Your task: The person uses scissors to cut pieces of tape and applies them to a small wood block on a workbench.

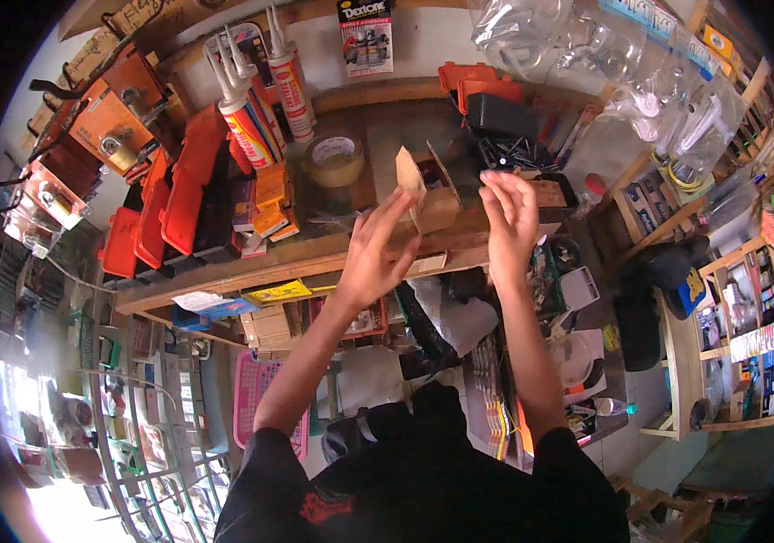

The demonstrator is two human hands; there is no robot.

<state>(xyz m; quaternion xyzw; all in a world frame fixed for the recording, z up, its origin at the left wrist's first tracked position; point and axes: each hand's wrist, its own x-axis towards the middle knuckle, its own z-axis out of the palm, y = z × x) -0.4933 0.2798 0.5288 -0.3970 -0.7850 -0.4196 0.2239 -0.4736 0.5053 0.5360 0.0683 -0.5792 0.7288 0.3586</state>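
A small cardboard box point(438, 209) with raised flaps stands on the wooden counter, and dark contents show in its opening. The fingers of my left hand point(375, 254) overlap its left flap, with the thumb lower and apart; whether they grip the box is not clear. To the right of the box, my right hand point(512, 220) is raised with bent fingers and nothing visible in it. Just beyond that hand lies a black tray of dark screws or nails point(516, 155). A roll of packing tape point(335, 161) rests behind my left hand.
Silicone sealant tubes point(251, 129) stand at the back left beside orange-lidded cases point(183, 203) and small orange boxes point(271, 203). Padlocks on cards point(119, 153) hang further left. Plastic bags point(631, 75) hang at upper right. A pink basket point(244, 400) sits below the counter edge.
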